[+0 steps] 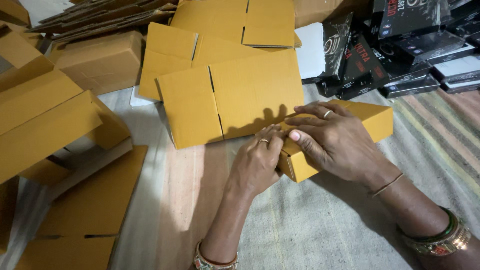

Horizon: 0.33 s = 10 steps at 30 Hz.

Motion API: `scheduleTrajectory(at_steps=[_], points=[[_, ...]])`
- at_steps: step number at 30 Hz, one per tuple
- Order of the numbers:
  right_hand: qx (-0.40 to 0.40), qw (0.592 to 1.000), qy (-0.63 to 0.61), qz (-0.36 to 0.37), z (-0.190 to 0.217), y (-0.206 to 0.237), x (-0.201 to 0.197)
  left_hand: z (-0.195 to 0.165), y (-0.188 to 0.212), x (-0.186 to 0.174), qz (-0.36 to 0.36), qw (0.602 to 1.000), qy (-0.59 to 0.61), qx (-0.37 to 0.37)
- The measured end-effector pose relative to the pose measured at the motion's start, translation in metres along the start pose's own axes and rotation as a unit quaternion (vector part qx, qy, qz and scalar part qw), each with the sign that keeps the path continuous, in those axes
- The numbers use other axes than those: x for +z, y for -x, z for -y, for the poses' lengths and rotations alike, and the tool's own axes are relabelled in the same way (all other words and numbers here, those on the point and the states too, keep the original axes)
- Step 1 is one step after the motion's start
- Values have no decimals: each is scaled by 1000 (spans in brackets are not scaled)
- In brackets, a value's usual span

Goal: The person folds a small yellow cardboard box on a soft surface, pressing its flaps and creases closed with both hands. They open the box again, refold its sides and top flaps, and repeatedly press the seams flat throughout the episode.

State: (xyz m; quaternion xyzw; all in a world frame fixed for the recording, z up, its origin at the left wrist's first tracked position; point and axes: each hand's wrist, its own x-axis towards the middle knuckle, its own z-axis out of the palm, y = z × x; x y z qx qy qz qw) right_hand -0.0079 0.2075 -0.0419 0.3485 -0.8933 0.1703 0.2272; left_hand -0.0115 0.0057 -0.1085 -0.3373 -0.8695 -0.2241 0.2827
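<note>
A small brown cardboard box [370, 120] lies closed on the striped cloth in the middle of the view. My right hand [335, 140] rests flat on its top, fingers spread toward the left end. My left hand [257, 162] presses against the box's near left end, fingers curled onto the end flap. Both hands touch the box; the flap itself is mostly hidden under my fingers. Just behind the box lies a flat, unfolded cardboard blank [235, 97].
Several flat cardboard blanks [220, 30] are stacked at the back, with folded boxes [45, 115] piled at left. Black product boxes [400, 45] are heaped at the back right. A striped mat [440, 140] covers the floor.
</note>
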Motion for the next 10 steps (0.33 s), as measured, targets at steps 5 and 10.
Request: scheduleTrajectory(at_steps=[5,10], points=[[30,998,62,-11,-26,6,7,2,0,3,0,1000,2,10],[188,979,63,48,-80,18,2,10,4,13,9,1000,-7,1]])
